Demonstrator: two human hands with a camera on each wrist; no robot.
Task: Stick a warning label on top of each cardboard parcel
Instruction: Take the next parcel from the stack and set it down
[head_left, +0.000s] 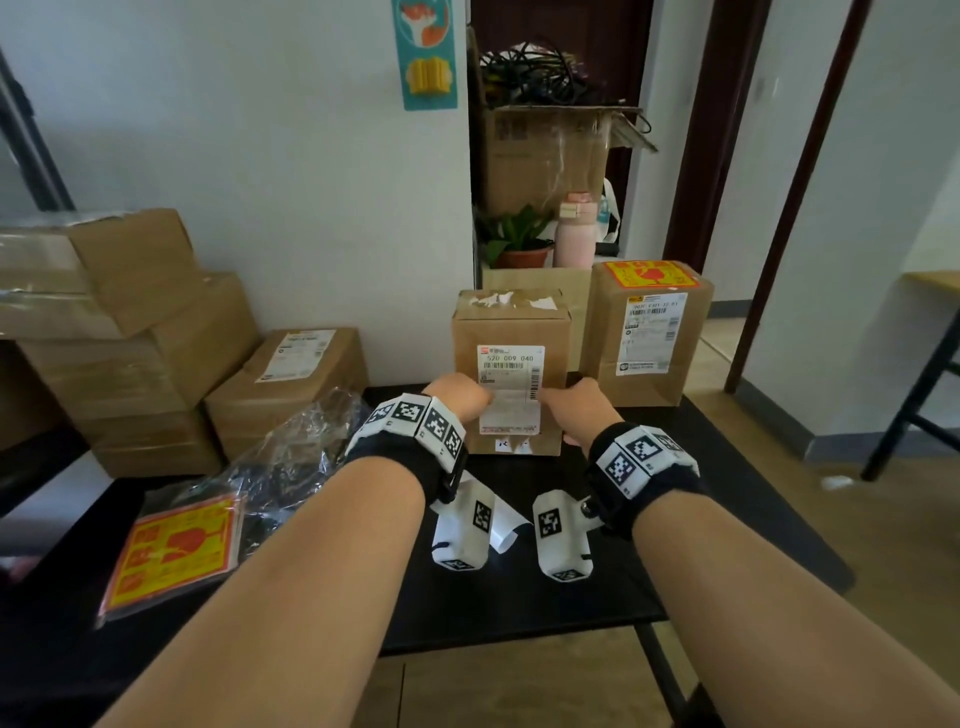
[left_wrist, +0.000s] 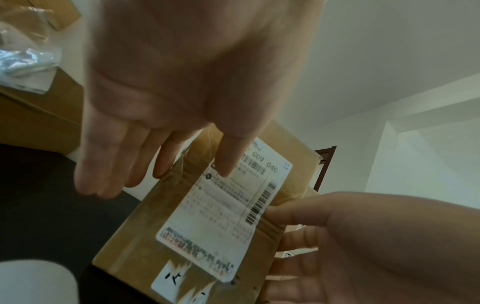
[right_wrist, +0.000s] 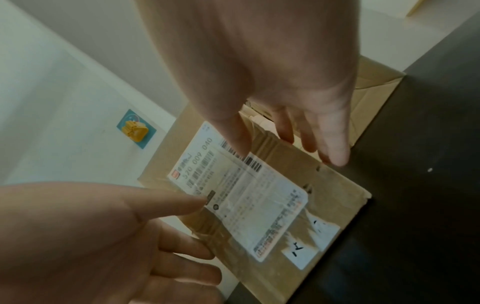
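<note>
Head view shows both hands reaching to the middle parcel (head_left: 511, 364), an upright cardboard box standing on the black table (head_left: 519, 613) with a white shipping label (head_left: 510, 387) on its near face. The left hand (head_left: 457, 397) is at the left edge of that face and the right hand (head_left: 584, 408) at the right edge. Left wrist view shows the left hand's fingers (left_wrist: 109, 164) extended and spread, the thumb lying over the shipping label and the other fingers past the box's left side; whether they touch the cardboard cannot be told. Right wrist view shows the right hand's fingers (right_wrist: 335, 142) likewise extended, the thumb over the barcode strip and the others along the right side. Neither hand grips anything. To the right, just beside this parcel, stands a taller parcel (head_left: 647, 338) with a yellow and red warning label (head_left: 649, 274) on its top. A stack of warning labels (head_left: 174, 551) in clear wrap lies on the near left of the table. More boxes (head_left: 130, 332) are piled at the far left.
</note>
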